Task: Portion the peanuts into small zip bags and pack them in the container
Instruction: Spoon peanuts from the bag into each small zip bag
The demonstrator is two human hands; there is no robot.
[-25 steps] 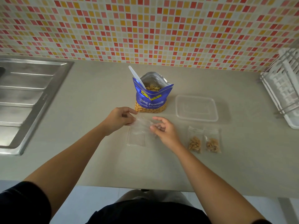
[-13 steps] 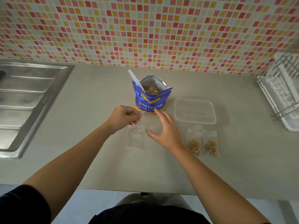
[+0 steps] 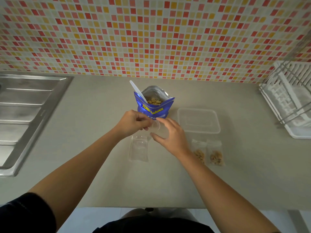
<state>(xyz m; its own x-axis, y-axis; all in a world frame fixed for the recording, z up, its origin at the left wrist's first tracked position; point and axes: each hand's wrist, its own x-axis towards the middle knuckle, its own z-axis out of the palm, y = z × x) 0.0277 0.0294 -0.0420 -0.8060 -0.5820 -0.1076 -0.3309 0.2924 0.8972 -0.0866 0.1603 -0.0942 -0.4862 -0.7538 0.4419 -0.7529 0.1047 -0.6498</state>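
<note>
The left hand point(image 3: 133, 122) is pinching and the right hand point(image 3: 170, 137) is gripping an empty zip bag point(image 3: 159, 130) just before the peanut pouch point(image 3: 154, 108), whose spoon point(image 3: 137, 89) is leaning back-left, nearer the left hand.

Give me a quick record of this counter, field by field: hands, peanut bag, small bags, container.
Left hand: pinches the top of an empty zip bag
Right hand: holds the same bag's other side
Peanut bag: upright, open, white spoon standing in it
Container: no bags inside
Filled zip bags: two, flat on the counter, in front of the Container
Spare zip bags: flat below the hands
</note>
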